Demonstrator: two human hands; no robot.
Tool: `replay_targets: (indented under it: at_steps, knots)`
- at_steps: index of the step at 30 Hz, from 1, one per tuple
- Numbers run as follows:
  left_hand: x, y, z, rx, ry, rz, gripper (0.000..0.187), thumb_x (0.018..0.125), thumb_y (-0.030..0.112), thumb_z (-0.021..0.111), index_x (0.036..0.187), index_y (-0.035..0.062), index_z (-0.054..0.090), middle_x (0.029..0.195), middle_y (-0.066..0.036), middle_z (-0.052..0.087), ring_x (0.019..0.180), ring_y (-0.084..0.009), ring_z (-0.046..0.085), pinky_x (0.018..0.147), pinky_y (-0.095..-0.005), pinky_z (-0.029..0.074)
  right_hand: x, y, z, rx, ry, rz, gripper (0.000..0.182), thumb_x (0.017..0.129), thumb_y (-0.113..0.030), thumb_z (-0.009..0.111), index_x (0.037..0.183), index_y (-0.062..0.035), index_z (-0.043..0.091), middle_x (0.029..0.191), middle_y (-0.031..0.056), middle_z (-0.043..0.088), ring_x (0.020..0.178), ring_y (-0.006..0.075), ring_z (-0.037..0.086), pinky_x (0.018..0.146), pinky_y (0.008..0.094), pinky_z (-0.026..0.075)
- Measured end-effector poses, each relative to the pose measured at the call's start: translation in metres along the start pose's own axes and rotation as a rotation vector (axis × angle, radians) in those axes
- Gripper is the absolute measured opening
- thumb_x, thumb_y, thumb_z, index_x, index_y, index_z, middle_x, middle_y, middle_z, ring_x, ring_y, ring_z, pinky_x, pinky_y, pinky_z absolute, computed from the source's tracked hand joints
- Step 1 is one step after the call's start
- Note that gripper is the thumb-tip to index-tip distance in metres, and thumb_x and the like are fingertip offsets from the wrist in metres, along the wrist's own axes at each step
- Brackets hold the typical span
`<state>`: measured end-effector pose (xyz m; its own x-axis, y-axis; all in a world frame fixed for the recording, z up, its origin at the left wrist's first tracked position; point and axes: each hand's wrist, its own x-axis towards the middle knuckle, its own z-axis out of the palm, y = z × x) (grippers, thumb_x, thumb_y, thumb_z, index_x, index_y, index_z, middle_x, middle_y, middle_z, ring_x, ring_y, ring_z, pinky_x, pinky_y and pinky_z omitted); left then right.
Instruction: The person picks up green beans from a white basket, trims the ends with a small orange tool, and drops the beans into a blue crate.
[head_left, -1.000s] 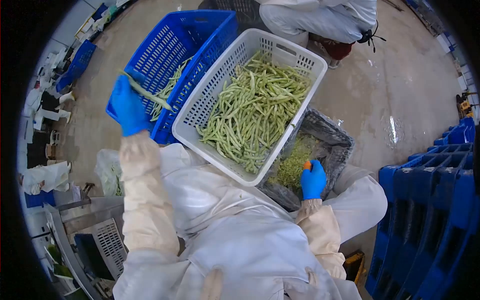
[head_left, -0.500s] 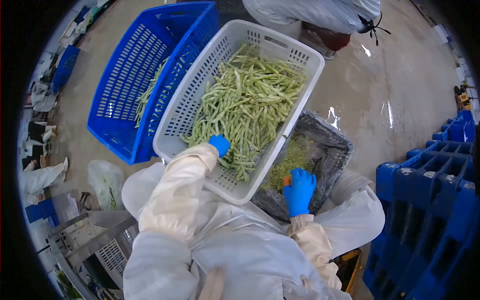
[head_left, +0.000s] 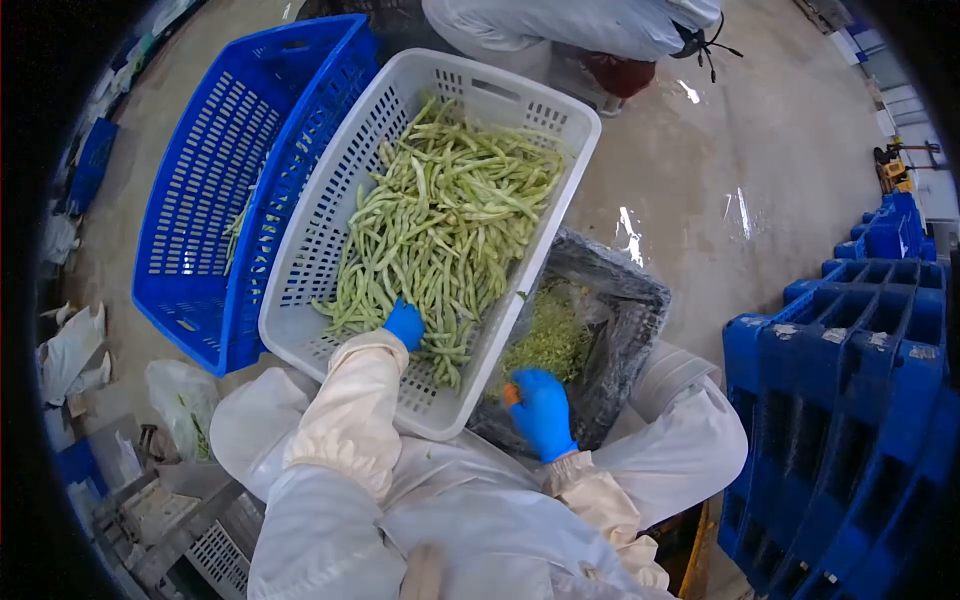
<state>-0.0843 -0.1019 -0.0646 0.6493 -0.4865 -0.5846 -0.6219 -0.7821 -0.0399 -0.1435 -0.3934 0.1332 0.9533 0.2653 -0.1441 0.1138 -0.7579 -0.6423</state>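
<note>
My left hand (head_left: 405,325), in a blue glove, is down among the green beans (head_left: 450,215) in the white crate (head_left: 440,425). Its fingers curl into the near left edge of the pile, tips hidden by the beans and the hand itself. By the crate's right rim is my right hand (head_left: 547,415), also blue-gloved, with an orange covering on the thumb tip. Its fingers are bent together close to the thumb, and nothing shows in them. It hangs over a bin lined with dark plastic (head_left: 640,290), which holds a heap of green trimmings (head_left: 550,340).
A blue crate (head_left: 210,190) with some beans stands tilted against the white one. At the top, another person in white (head_left: 560,25) sits close by. Blue pallets (head_left: 840,400) stand at the right, and a clear plastic bag (head_left: 185,400) lies at the left.
My right hand has moved left from over the trimmings toward the crate rim, and its spread fingers have come together. My left hand stays at the beans. The whole view has shifted slightly.
</note>
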Motion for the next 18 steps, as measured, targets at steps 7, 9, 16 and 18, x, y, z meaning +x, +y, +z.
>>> replay_targets:
  at_steps: [7, 9, 16, 18]
  knots:
    - [0.005, -0.004, 0.029, -0.197, 0.061, -0.084, 0.016, 0.077, 0.022, 0.055, 0.08, 0.0099, 0.065, 0.082, -0.013, 0.062, 0.073, -0.0299, 0.062, 0.057, -0.0442, 0.048, -0.002, -0.006, -0.002, 0.024, -0.019, 0.029, 0.02, 0.077, -0.018, 0.06, 0.088, -0.0026, 0.06, 0.08, 0.0169, 0.059, 0.075, 0.035, 0.055, 0.065, 0.0436, 0.044]
    - [-0.005, -0.012, -0.005, -0.276, 0.003, -0.077, 0.016, 0.077, 0.023, 0.055, 0.083, 0.0113, 0.064, 0.081, -0.012, 0.063, 0.072, -0.0299, 0.063, 0.06, -0.0432, 0.048, -0.003, -0.007, -0.003, 0.037, -0.001, 0.01, 0.019, 0.078, -0.019, 0.059, 0.088, -0.0034, 0.061, 0.082, 0.0166, 0.06, 0.077, 0.0343, 0.056, 0.067, 0.0426, 0.045]
    - [-0.06, -0.034, -0.133, -0.517, 0.181, -0.257, 0.018, 0.082, 0.025, 0.053, 0.089, 0.0096, 0.06, 0.077, -0.015, 0.061, 0.065, -0.0332, 0.059, 0.058, -0.045, 0.046, -0.006, -0.006, -0.012, 0.13, 0.13, -0.058, 0.015, 0.077, -0.018, 0.058, 0.083, -0.0046, 0.059, 0.078, 0.0164, 0.059, 0.072, 0.0352, 0.055, 0.063, 0.0448, 0.044]
    - [-0.07, -0.038, -0.156, -1.02, 0.643, -0.23, 0.02, 0.086, 0.024, 0.052, 0.095, 0.0064, 0.057, 0.073, -0.011, 0.06, 0.055, -0.025, 0.054, 0.052, -0.0363, 0.044, -0.008, -0.004, -0.014, 0.147, 0.239, -0.049, 0.015, 0.077, -0.016, 0.058, 0.086, -0.0042, 0.06, 0.079, 0.0166, 0.06, 0.074, 0.0352, 0.056, 0.065, 0.043, 0.045]
